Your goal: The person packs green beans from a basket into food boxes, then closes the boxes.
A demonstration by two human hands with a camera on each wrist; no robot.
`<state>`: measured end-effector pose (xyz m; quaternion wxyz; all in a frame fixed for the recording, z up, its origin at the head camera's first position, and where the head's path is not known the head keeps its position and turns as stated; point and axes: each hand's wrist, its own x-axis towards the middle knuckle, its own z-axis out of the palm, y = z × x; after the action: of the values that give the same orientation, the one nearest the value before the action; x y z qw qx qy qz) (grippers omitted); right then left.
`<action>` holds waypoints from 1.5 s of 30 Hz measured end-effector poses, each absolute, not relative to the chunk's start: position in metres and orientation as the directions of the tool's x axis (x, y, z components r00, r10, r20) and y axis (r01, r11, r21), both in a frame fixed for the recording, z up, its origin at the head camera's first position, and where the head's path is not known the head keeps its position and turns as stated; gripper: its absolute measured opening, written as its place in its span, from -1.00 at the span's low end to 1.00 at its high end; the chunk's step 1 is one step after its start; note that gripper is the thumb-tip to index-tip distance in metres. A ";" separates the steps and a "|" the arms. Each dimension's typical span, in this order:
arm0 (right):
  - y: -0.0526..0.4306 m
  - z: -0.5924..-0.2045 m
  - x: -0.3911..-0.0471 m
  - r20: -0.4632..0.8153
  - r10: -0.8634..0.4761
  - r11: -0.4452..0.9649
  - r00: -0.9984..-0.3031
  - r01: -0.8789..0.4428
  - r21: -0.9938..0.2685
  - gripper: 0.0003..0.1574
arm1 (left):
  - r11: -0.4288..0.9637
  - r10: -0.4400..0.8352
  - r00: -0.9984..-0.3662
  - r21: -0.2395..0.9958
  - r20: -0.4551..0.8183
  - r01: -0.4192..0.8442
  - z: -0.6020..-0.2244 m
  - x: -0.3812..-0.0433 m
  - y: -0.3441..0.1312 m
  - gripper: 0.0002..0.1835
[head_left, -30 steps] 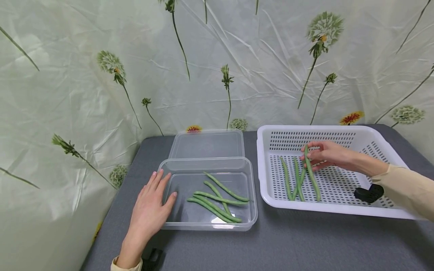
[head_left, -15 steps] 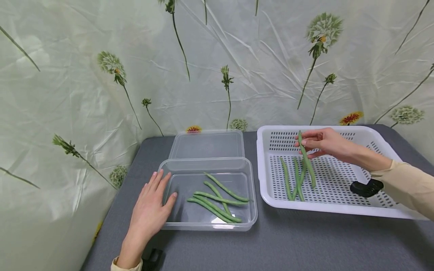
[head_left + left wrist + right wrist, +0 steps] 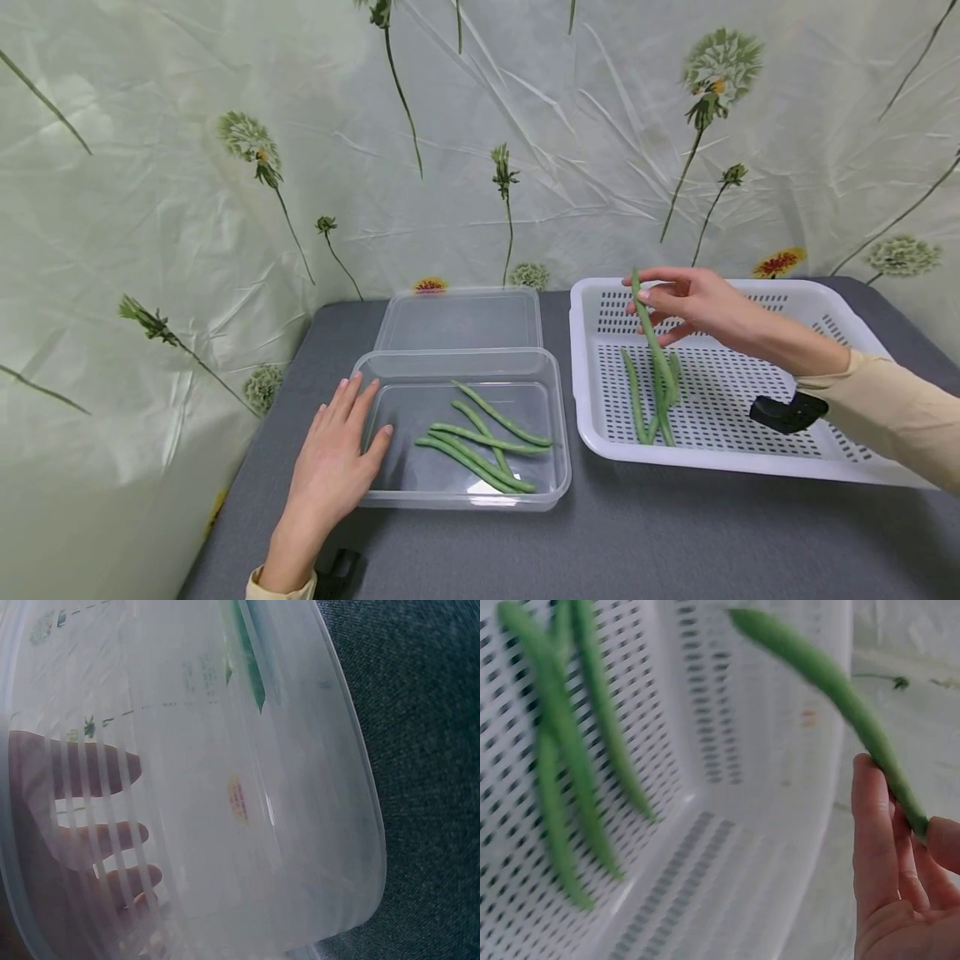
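Straight-fingered and relaxed, the left hand [image 3: 333,462] rests at the side of the box [image 3: 450,501] of beans [image 3: 487,438]. Farther off, I see the right hand [image 3: 701,304] pinching a bean [image 3: 654,337] over the basket [image 3: 750,467]; behind the box lies a lid [image 3: 459,321].

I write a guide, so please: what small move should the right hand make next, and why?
Probably carry the pinched bean left to the open container: the right hand holds it above the basket, and similar beans already lie in that container.

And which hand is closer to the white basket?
Right. The right hand holds a green bean over the white basket; the left hand is farther away, at the left side of the clear box.
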<state>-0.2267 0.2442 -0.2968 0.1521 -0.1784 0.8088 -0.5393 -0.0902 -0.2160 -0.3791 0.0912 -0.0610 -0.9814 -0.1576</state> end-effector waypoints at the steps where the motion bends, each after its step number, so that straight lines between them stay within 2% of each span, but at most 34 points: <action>1: 0.240 -0.294 -0.226 -0.046 -0.450 0.345 -0.892 -0.127 -0.930 -0.37 | 0.943 0.090 -0.976 0.298 0.197 0.147 -0.379 -0.090 -0.216 -0.31; 8: 0.205 -0.278 -0.223 -0.003 -0.409 0.211 -0.913 -0.091 -0.973 -0.42 | 0.945 0.085 -0.976 0.293 0.202 0.143 -0.378 -0.091 -0.217 -0.32; 16: 0.163 -0.273 -0.223 0.028 -0.496 0.111 -0.868 -0.095 -0.989 -0.52 | 0.946 0.086 -0.979 0.292 0.187 0.139 -0.378 -0.091 -0.218 -0.31; 20: 0.142 -0.276 -0.224 0.023 -0.542 0.120 -0.840 -0.104 -0.987 -0.61 | 0.947 0.087 -0.978 0.290 0.189 0.140 -0.377 -0.092 -0.218 -0.31; 29: 0.106 -0.293 -0.223 -0.041 -0.597 0.197 -0.801 -0.097 -0.976 -0.55 | 0.944 0.082 -0.980 0.302 0.183 0.135 -0.379 -0.092 -0.218 -0.31; 45: 0.086 -0.312 -0.217 -0.121 -0.672 0.281 -0.730 -0.101 -0.954 -0.55 | 0.943 0.077 -0.978 0.304 0.195 0.135 -0.379 -0.091 -0.217 -0.32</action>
<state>-0.2175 0.0859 -0.3119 0.2635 -0.2557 0.7558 -0.5422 -0.0908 -0.2167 -0.3788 0.0907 -0.0538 -0.9815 -0.1599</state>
